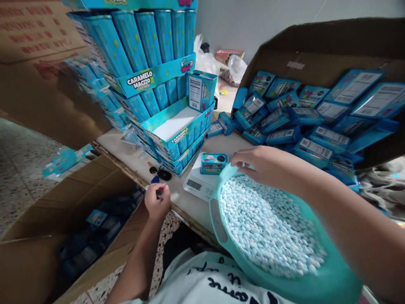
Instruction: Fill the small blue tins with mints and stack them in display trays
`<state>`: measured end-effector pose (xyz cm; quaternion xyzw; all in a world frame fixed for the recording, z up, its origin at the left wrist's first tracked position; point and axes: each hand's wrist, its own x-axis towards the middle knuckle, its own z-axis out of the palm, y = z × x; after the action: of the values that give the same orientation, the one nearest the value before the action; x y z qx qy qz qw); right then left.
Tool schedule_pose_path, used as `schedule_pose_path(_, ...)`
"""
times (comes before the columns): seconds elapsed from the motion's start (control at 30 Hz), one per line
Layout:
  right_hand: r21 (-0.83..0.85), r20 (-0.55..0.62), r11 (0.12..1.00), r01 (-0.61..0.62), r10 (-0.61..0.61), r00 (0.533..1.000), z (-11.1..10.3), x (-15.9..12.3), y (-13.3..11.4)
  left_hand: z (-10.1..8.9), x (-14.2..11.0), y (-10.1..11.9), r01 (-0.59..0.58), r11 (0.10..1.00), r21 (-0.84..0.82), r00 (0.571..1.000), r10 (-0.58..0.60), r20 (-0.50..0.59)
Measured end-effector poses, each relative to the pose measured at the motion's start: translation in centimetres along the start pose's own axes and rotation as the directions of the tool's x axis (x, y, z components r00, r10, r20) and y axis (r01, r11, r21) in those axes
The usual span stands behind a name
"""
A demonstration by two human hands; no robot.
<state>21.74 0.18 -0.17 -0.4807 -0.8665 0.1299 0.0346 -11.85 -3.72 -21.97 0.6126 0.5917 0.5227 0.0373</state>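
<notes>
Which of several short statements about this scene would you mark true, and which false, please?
1. A blue tin stands on the scale. True.
2. The bowl is empty. False: the bowl holds many pale blue and white candies.
3. The right hand is at the bowl's edge. True.
4. The keys lie on the floor. False: the keys are on the table, just beyond the left hand.
5. The cardboard box on the right holds many tins. True.
6. The white-bottomed tray is packed full. False: the white-bottomed tray has a lone tin standing at its far end.
</notes>
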Motion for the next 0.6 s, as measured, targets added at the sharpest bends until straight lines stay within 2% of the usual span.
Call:
schedule_pose_path(0.13, 0.01, 0.214, 0.992, -0.125, 0.12, 0.969, 2.0, -3.4, 1.2, 0.0, 0.1, 0.1, -0.025, 1.0, -0.01, 1.0, 0.025, 0.003)
schedule_pose_path(0.27, 0.024, 0.322, 0.977, -0.213, 0.195, 0.926, 4.7, -6.1, 2.8, -0.1, 0.3, 0.2, -0.055, 0.998, -0.022, 0.998, 0.055, 0.003)
schedule_pose_path(0.43, 0.042, 0.338, 0.972, -0.231, 0.204, 0.919, 7.0, -7.1, 3.9, -0.1, 0.3, 0.3, -0.06, 0.998, -0.014, 0.998, 0.06, 0.006)
schedule_pose_path(0.5, 0.037, 0.323, 0.976, -0.215, 0.192, 0.927, 6.9, -6.8, 3.9, 0.0, 0.3, 0.3, -0.058, 0.998, -0.014, 0.998, 0.058, 0.007)
schedule_pose_path(0.6, 0.0, 0.255, 0.983, -0.183, 0.177, 0.951, 5.6, -6.0, 3.4, -0.1, 0.4, 0.4, -0.061, 0.998, -0.022, 0.998, 0.062, 0.005)
